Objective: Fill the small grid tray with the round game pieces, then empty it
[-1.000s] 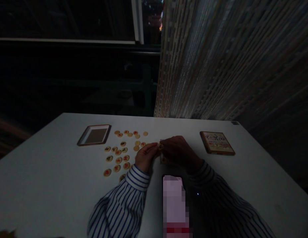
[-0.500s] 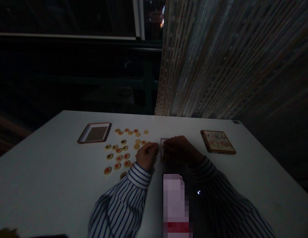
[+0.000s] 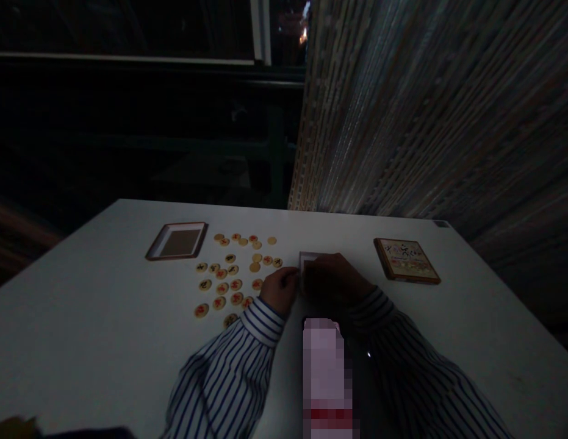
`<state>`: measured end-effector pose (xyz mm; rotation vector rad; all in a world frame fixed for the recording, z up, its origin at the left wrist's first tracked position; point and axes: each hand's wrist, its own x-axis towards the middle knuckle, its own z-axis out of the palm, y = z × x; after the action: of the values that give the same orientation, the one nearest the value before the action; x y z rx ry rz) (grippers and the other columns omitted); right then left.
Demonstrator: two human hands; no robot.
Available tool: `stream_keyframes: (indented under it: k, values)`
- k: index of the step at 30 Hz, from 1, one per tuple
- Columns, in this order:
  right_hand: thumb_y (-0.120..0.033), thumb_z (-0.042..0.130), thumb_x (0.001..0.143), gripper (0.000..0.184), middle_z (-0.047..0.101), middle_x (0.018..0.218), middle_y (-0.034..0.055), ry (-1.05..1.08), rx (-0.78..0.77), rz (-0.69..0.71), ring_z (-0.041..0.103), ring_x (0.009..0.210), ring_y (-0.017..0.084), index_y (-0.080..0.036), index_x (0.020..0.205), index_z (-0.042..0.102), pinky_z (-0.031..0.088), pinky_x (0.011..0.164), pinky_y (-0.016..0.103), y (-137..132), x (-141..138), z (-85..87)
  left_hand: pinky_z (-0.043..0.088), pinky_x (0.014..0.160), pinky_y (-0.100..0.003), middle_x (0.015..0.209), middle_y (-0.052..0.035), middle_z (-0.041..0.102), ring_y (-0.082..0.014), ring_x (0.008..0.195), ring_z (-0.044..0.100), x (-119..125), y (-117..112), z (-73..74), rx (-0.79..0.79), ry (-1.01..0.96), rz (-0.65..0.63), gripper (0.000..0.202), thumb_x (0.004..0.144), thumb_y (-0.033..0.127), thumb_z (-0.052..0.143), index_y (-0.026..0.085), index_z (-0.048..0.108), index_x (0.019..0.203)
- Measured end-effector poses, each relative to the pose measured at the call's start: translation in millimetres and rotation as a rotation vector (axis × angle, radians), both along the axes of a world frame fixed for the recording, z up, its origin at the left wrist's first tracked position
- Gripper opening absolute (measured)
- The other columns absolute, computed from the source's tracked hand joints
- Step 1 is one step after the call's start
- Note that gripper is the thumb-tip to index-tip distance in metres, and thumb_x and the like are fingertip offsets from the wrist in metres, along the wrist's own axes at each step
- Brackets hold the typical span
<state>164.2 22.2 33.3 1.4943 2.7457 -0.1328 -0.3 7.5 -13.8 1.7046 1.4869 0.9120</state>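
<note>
White table (image 3: 96,341): about twenty-five discs (image 3: 236,284), two hands (image 3: 306,281) on one tray (image 3: 304,259).

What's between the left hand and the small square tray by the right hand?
Nothing visible. The left hand's fingers sit at the edge of the small square tray, with no gap showing, and the right hand covers most of it. The xiangqi pieces lie further left, clear of that spot.

Head-worn view looks forward and down (squeezed) at left hand (image 3: 279,291) and right hand (image 3: 332,280).
</note>
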Motion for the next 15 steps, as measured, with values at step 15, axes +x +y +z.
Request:
stream_keyframes:
  k: [15]
  values:
    - [-0.034, 0.046, 0.084, 0.023, 0.064, 0.085, 0.0063, 0.0, 0.036, 0.049, 0.058, 0.077, 0.015, -0.018, 0.088, 0.06, 0.035, 0.066, 0.026, 4.8, 2.1, -12.6, 0.049, 0.079, -0.034, 0.088, -0.0076, 0.07, -0.0205, 0.084, 0.064, 0.7, -1.4, -2.0, 0.025, -0.049, -0.003, 0.023, 0.074, 0.019, 0.051, 0.017, 0.067, 0.091]
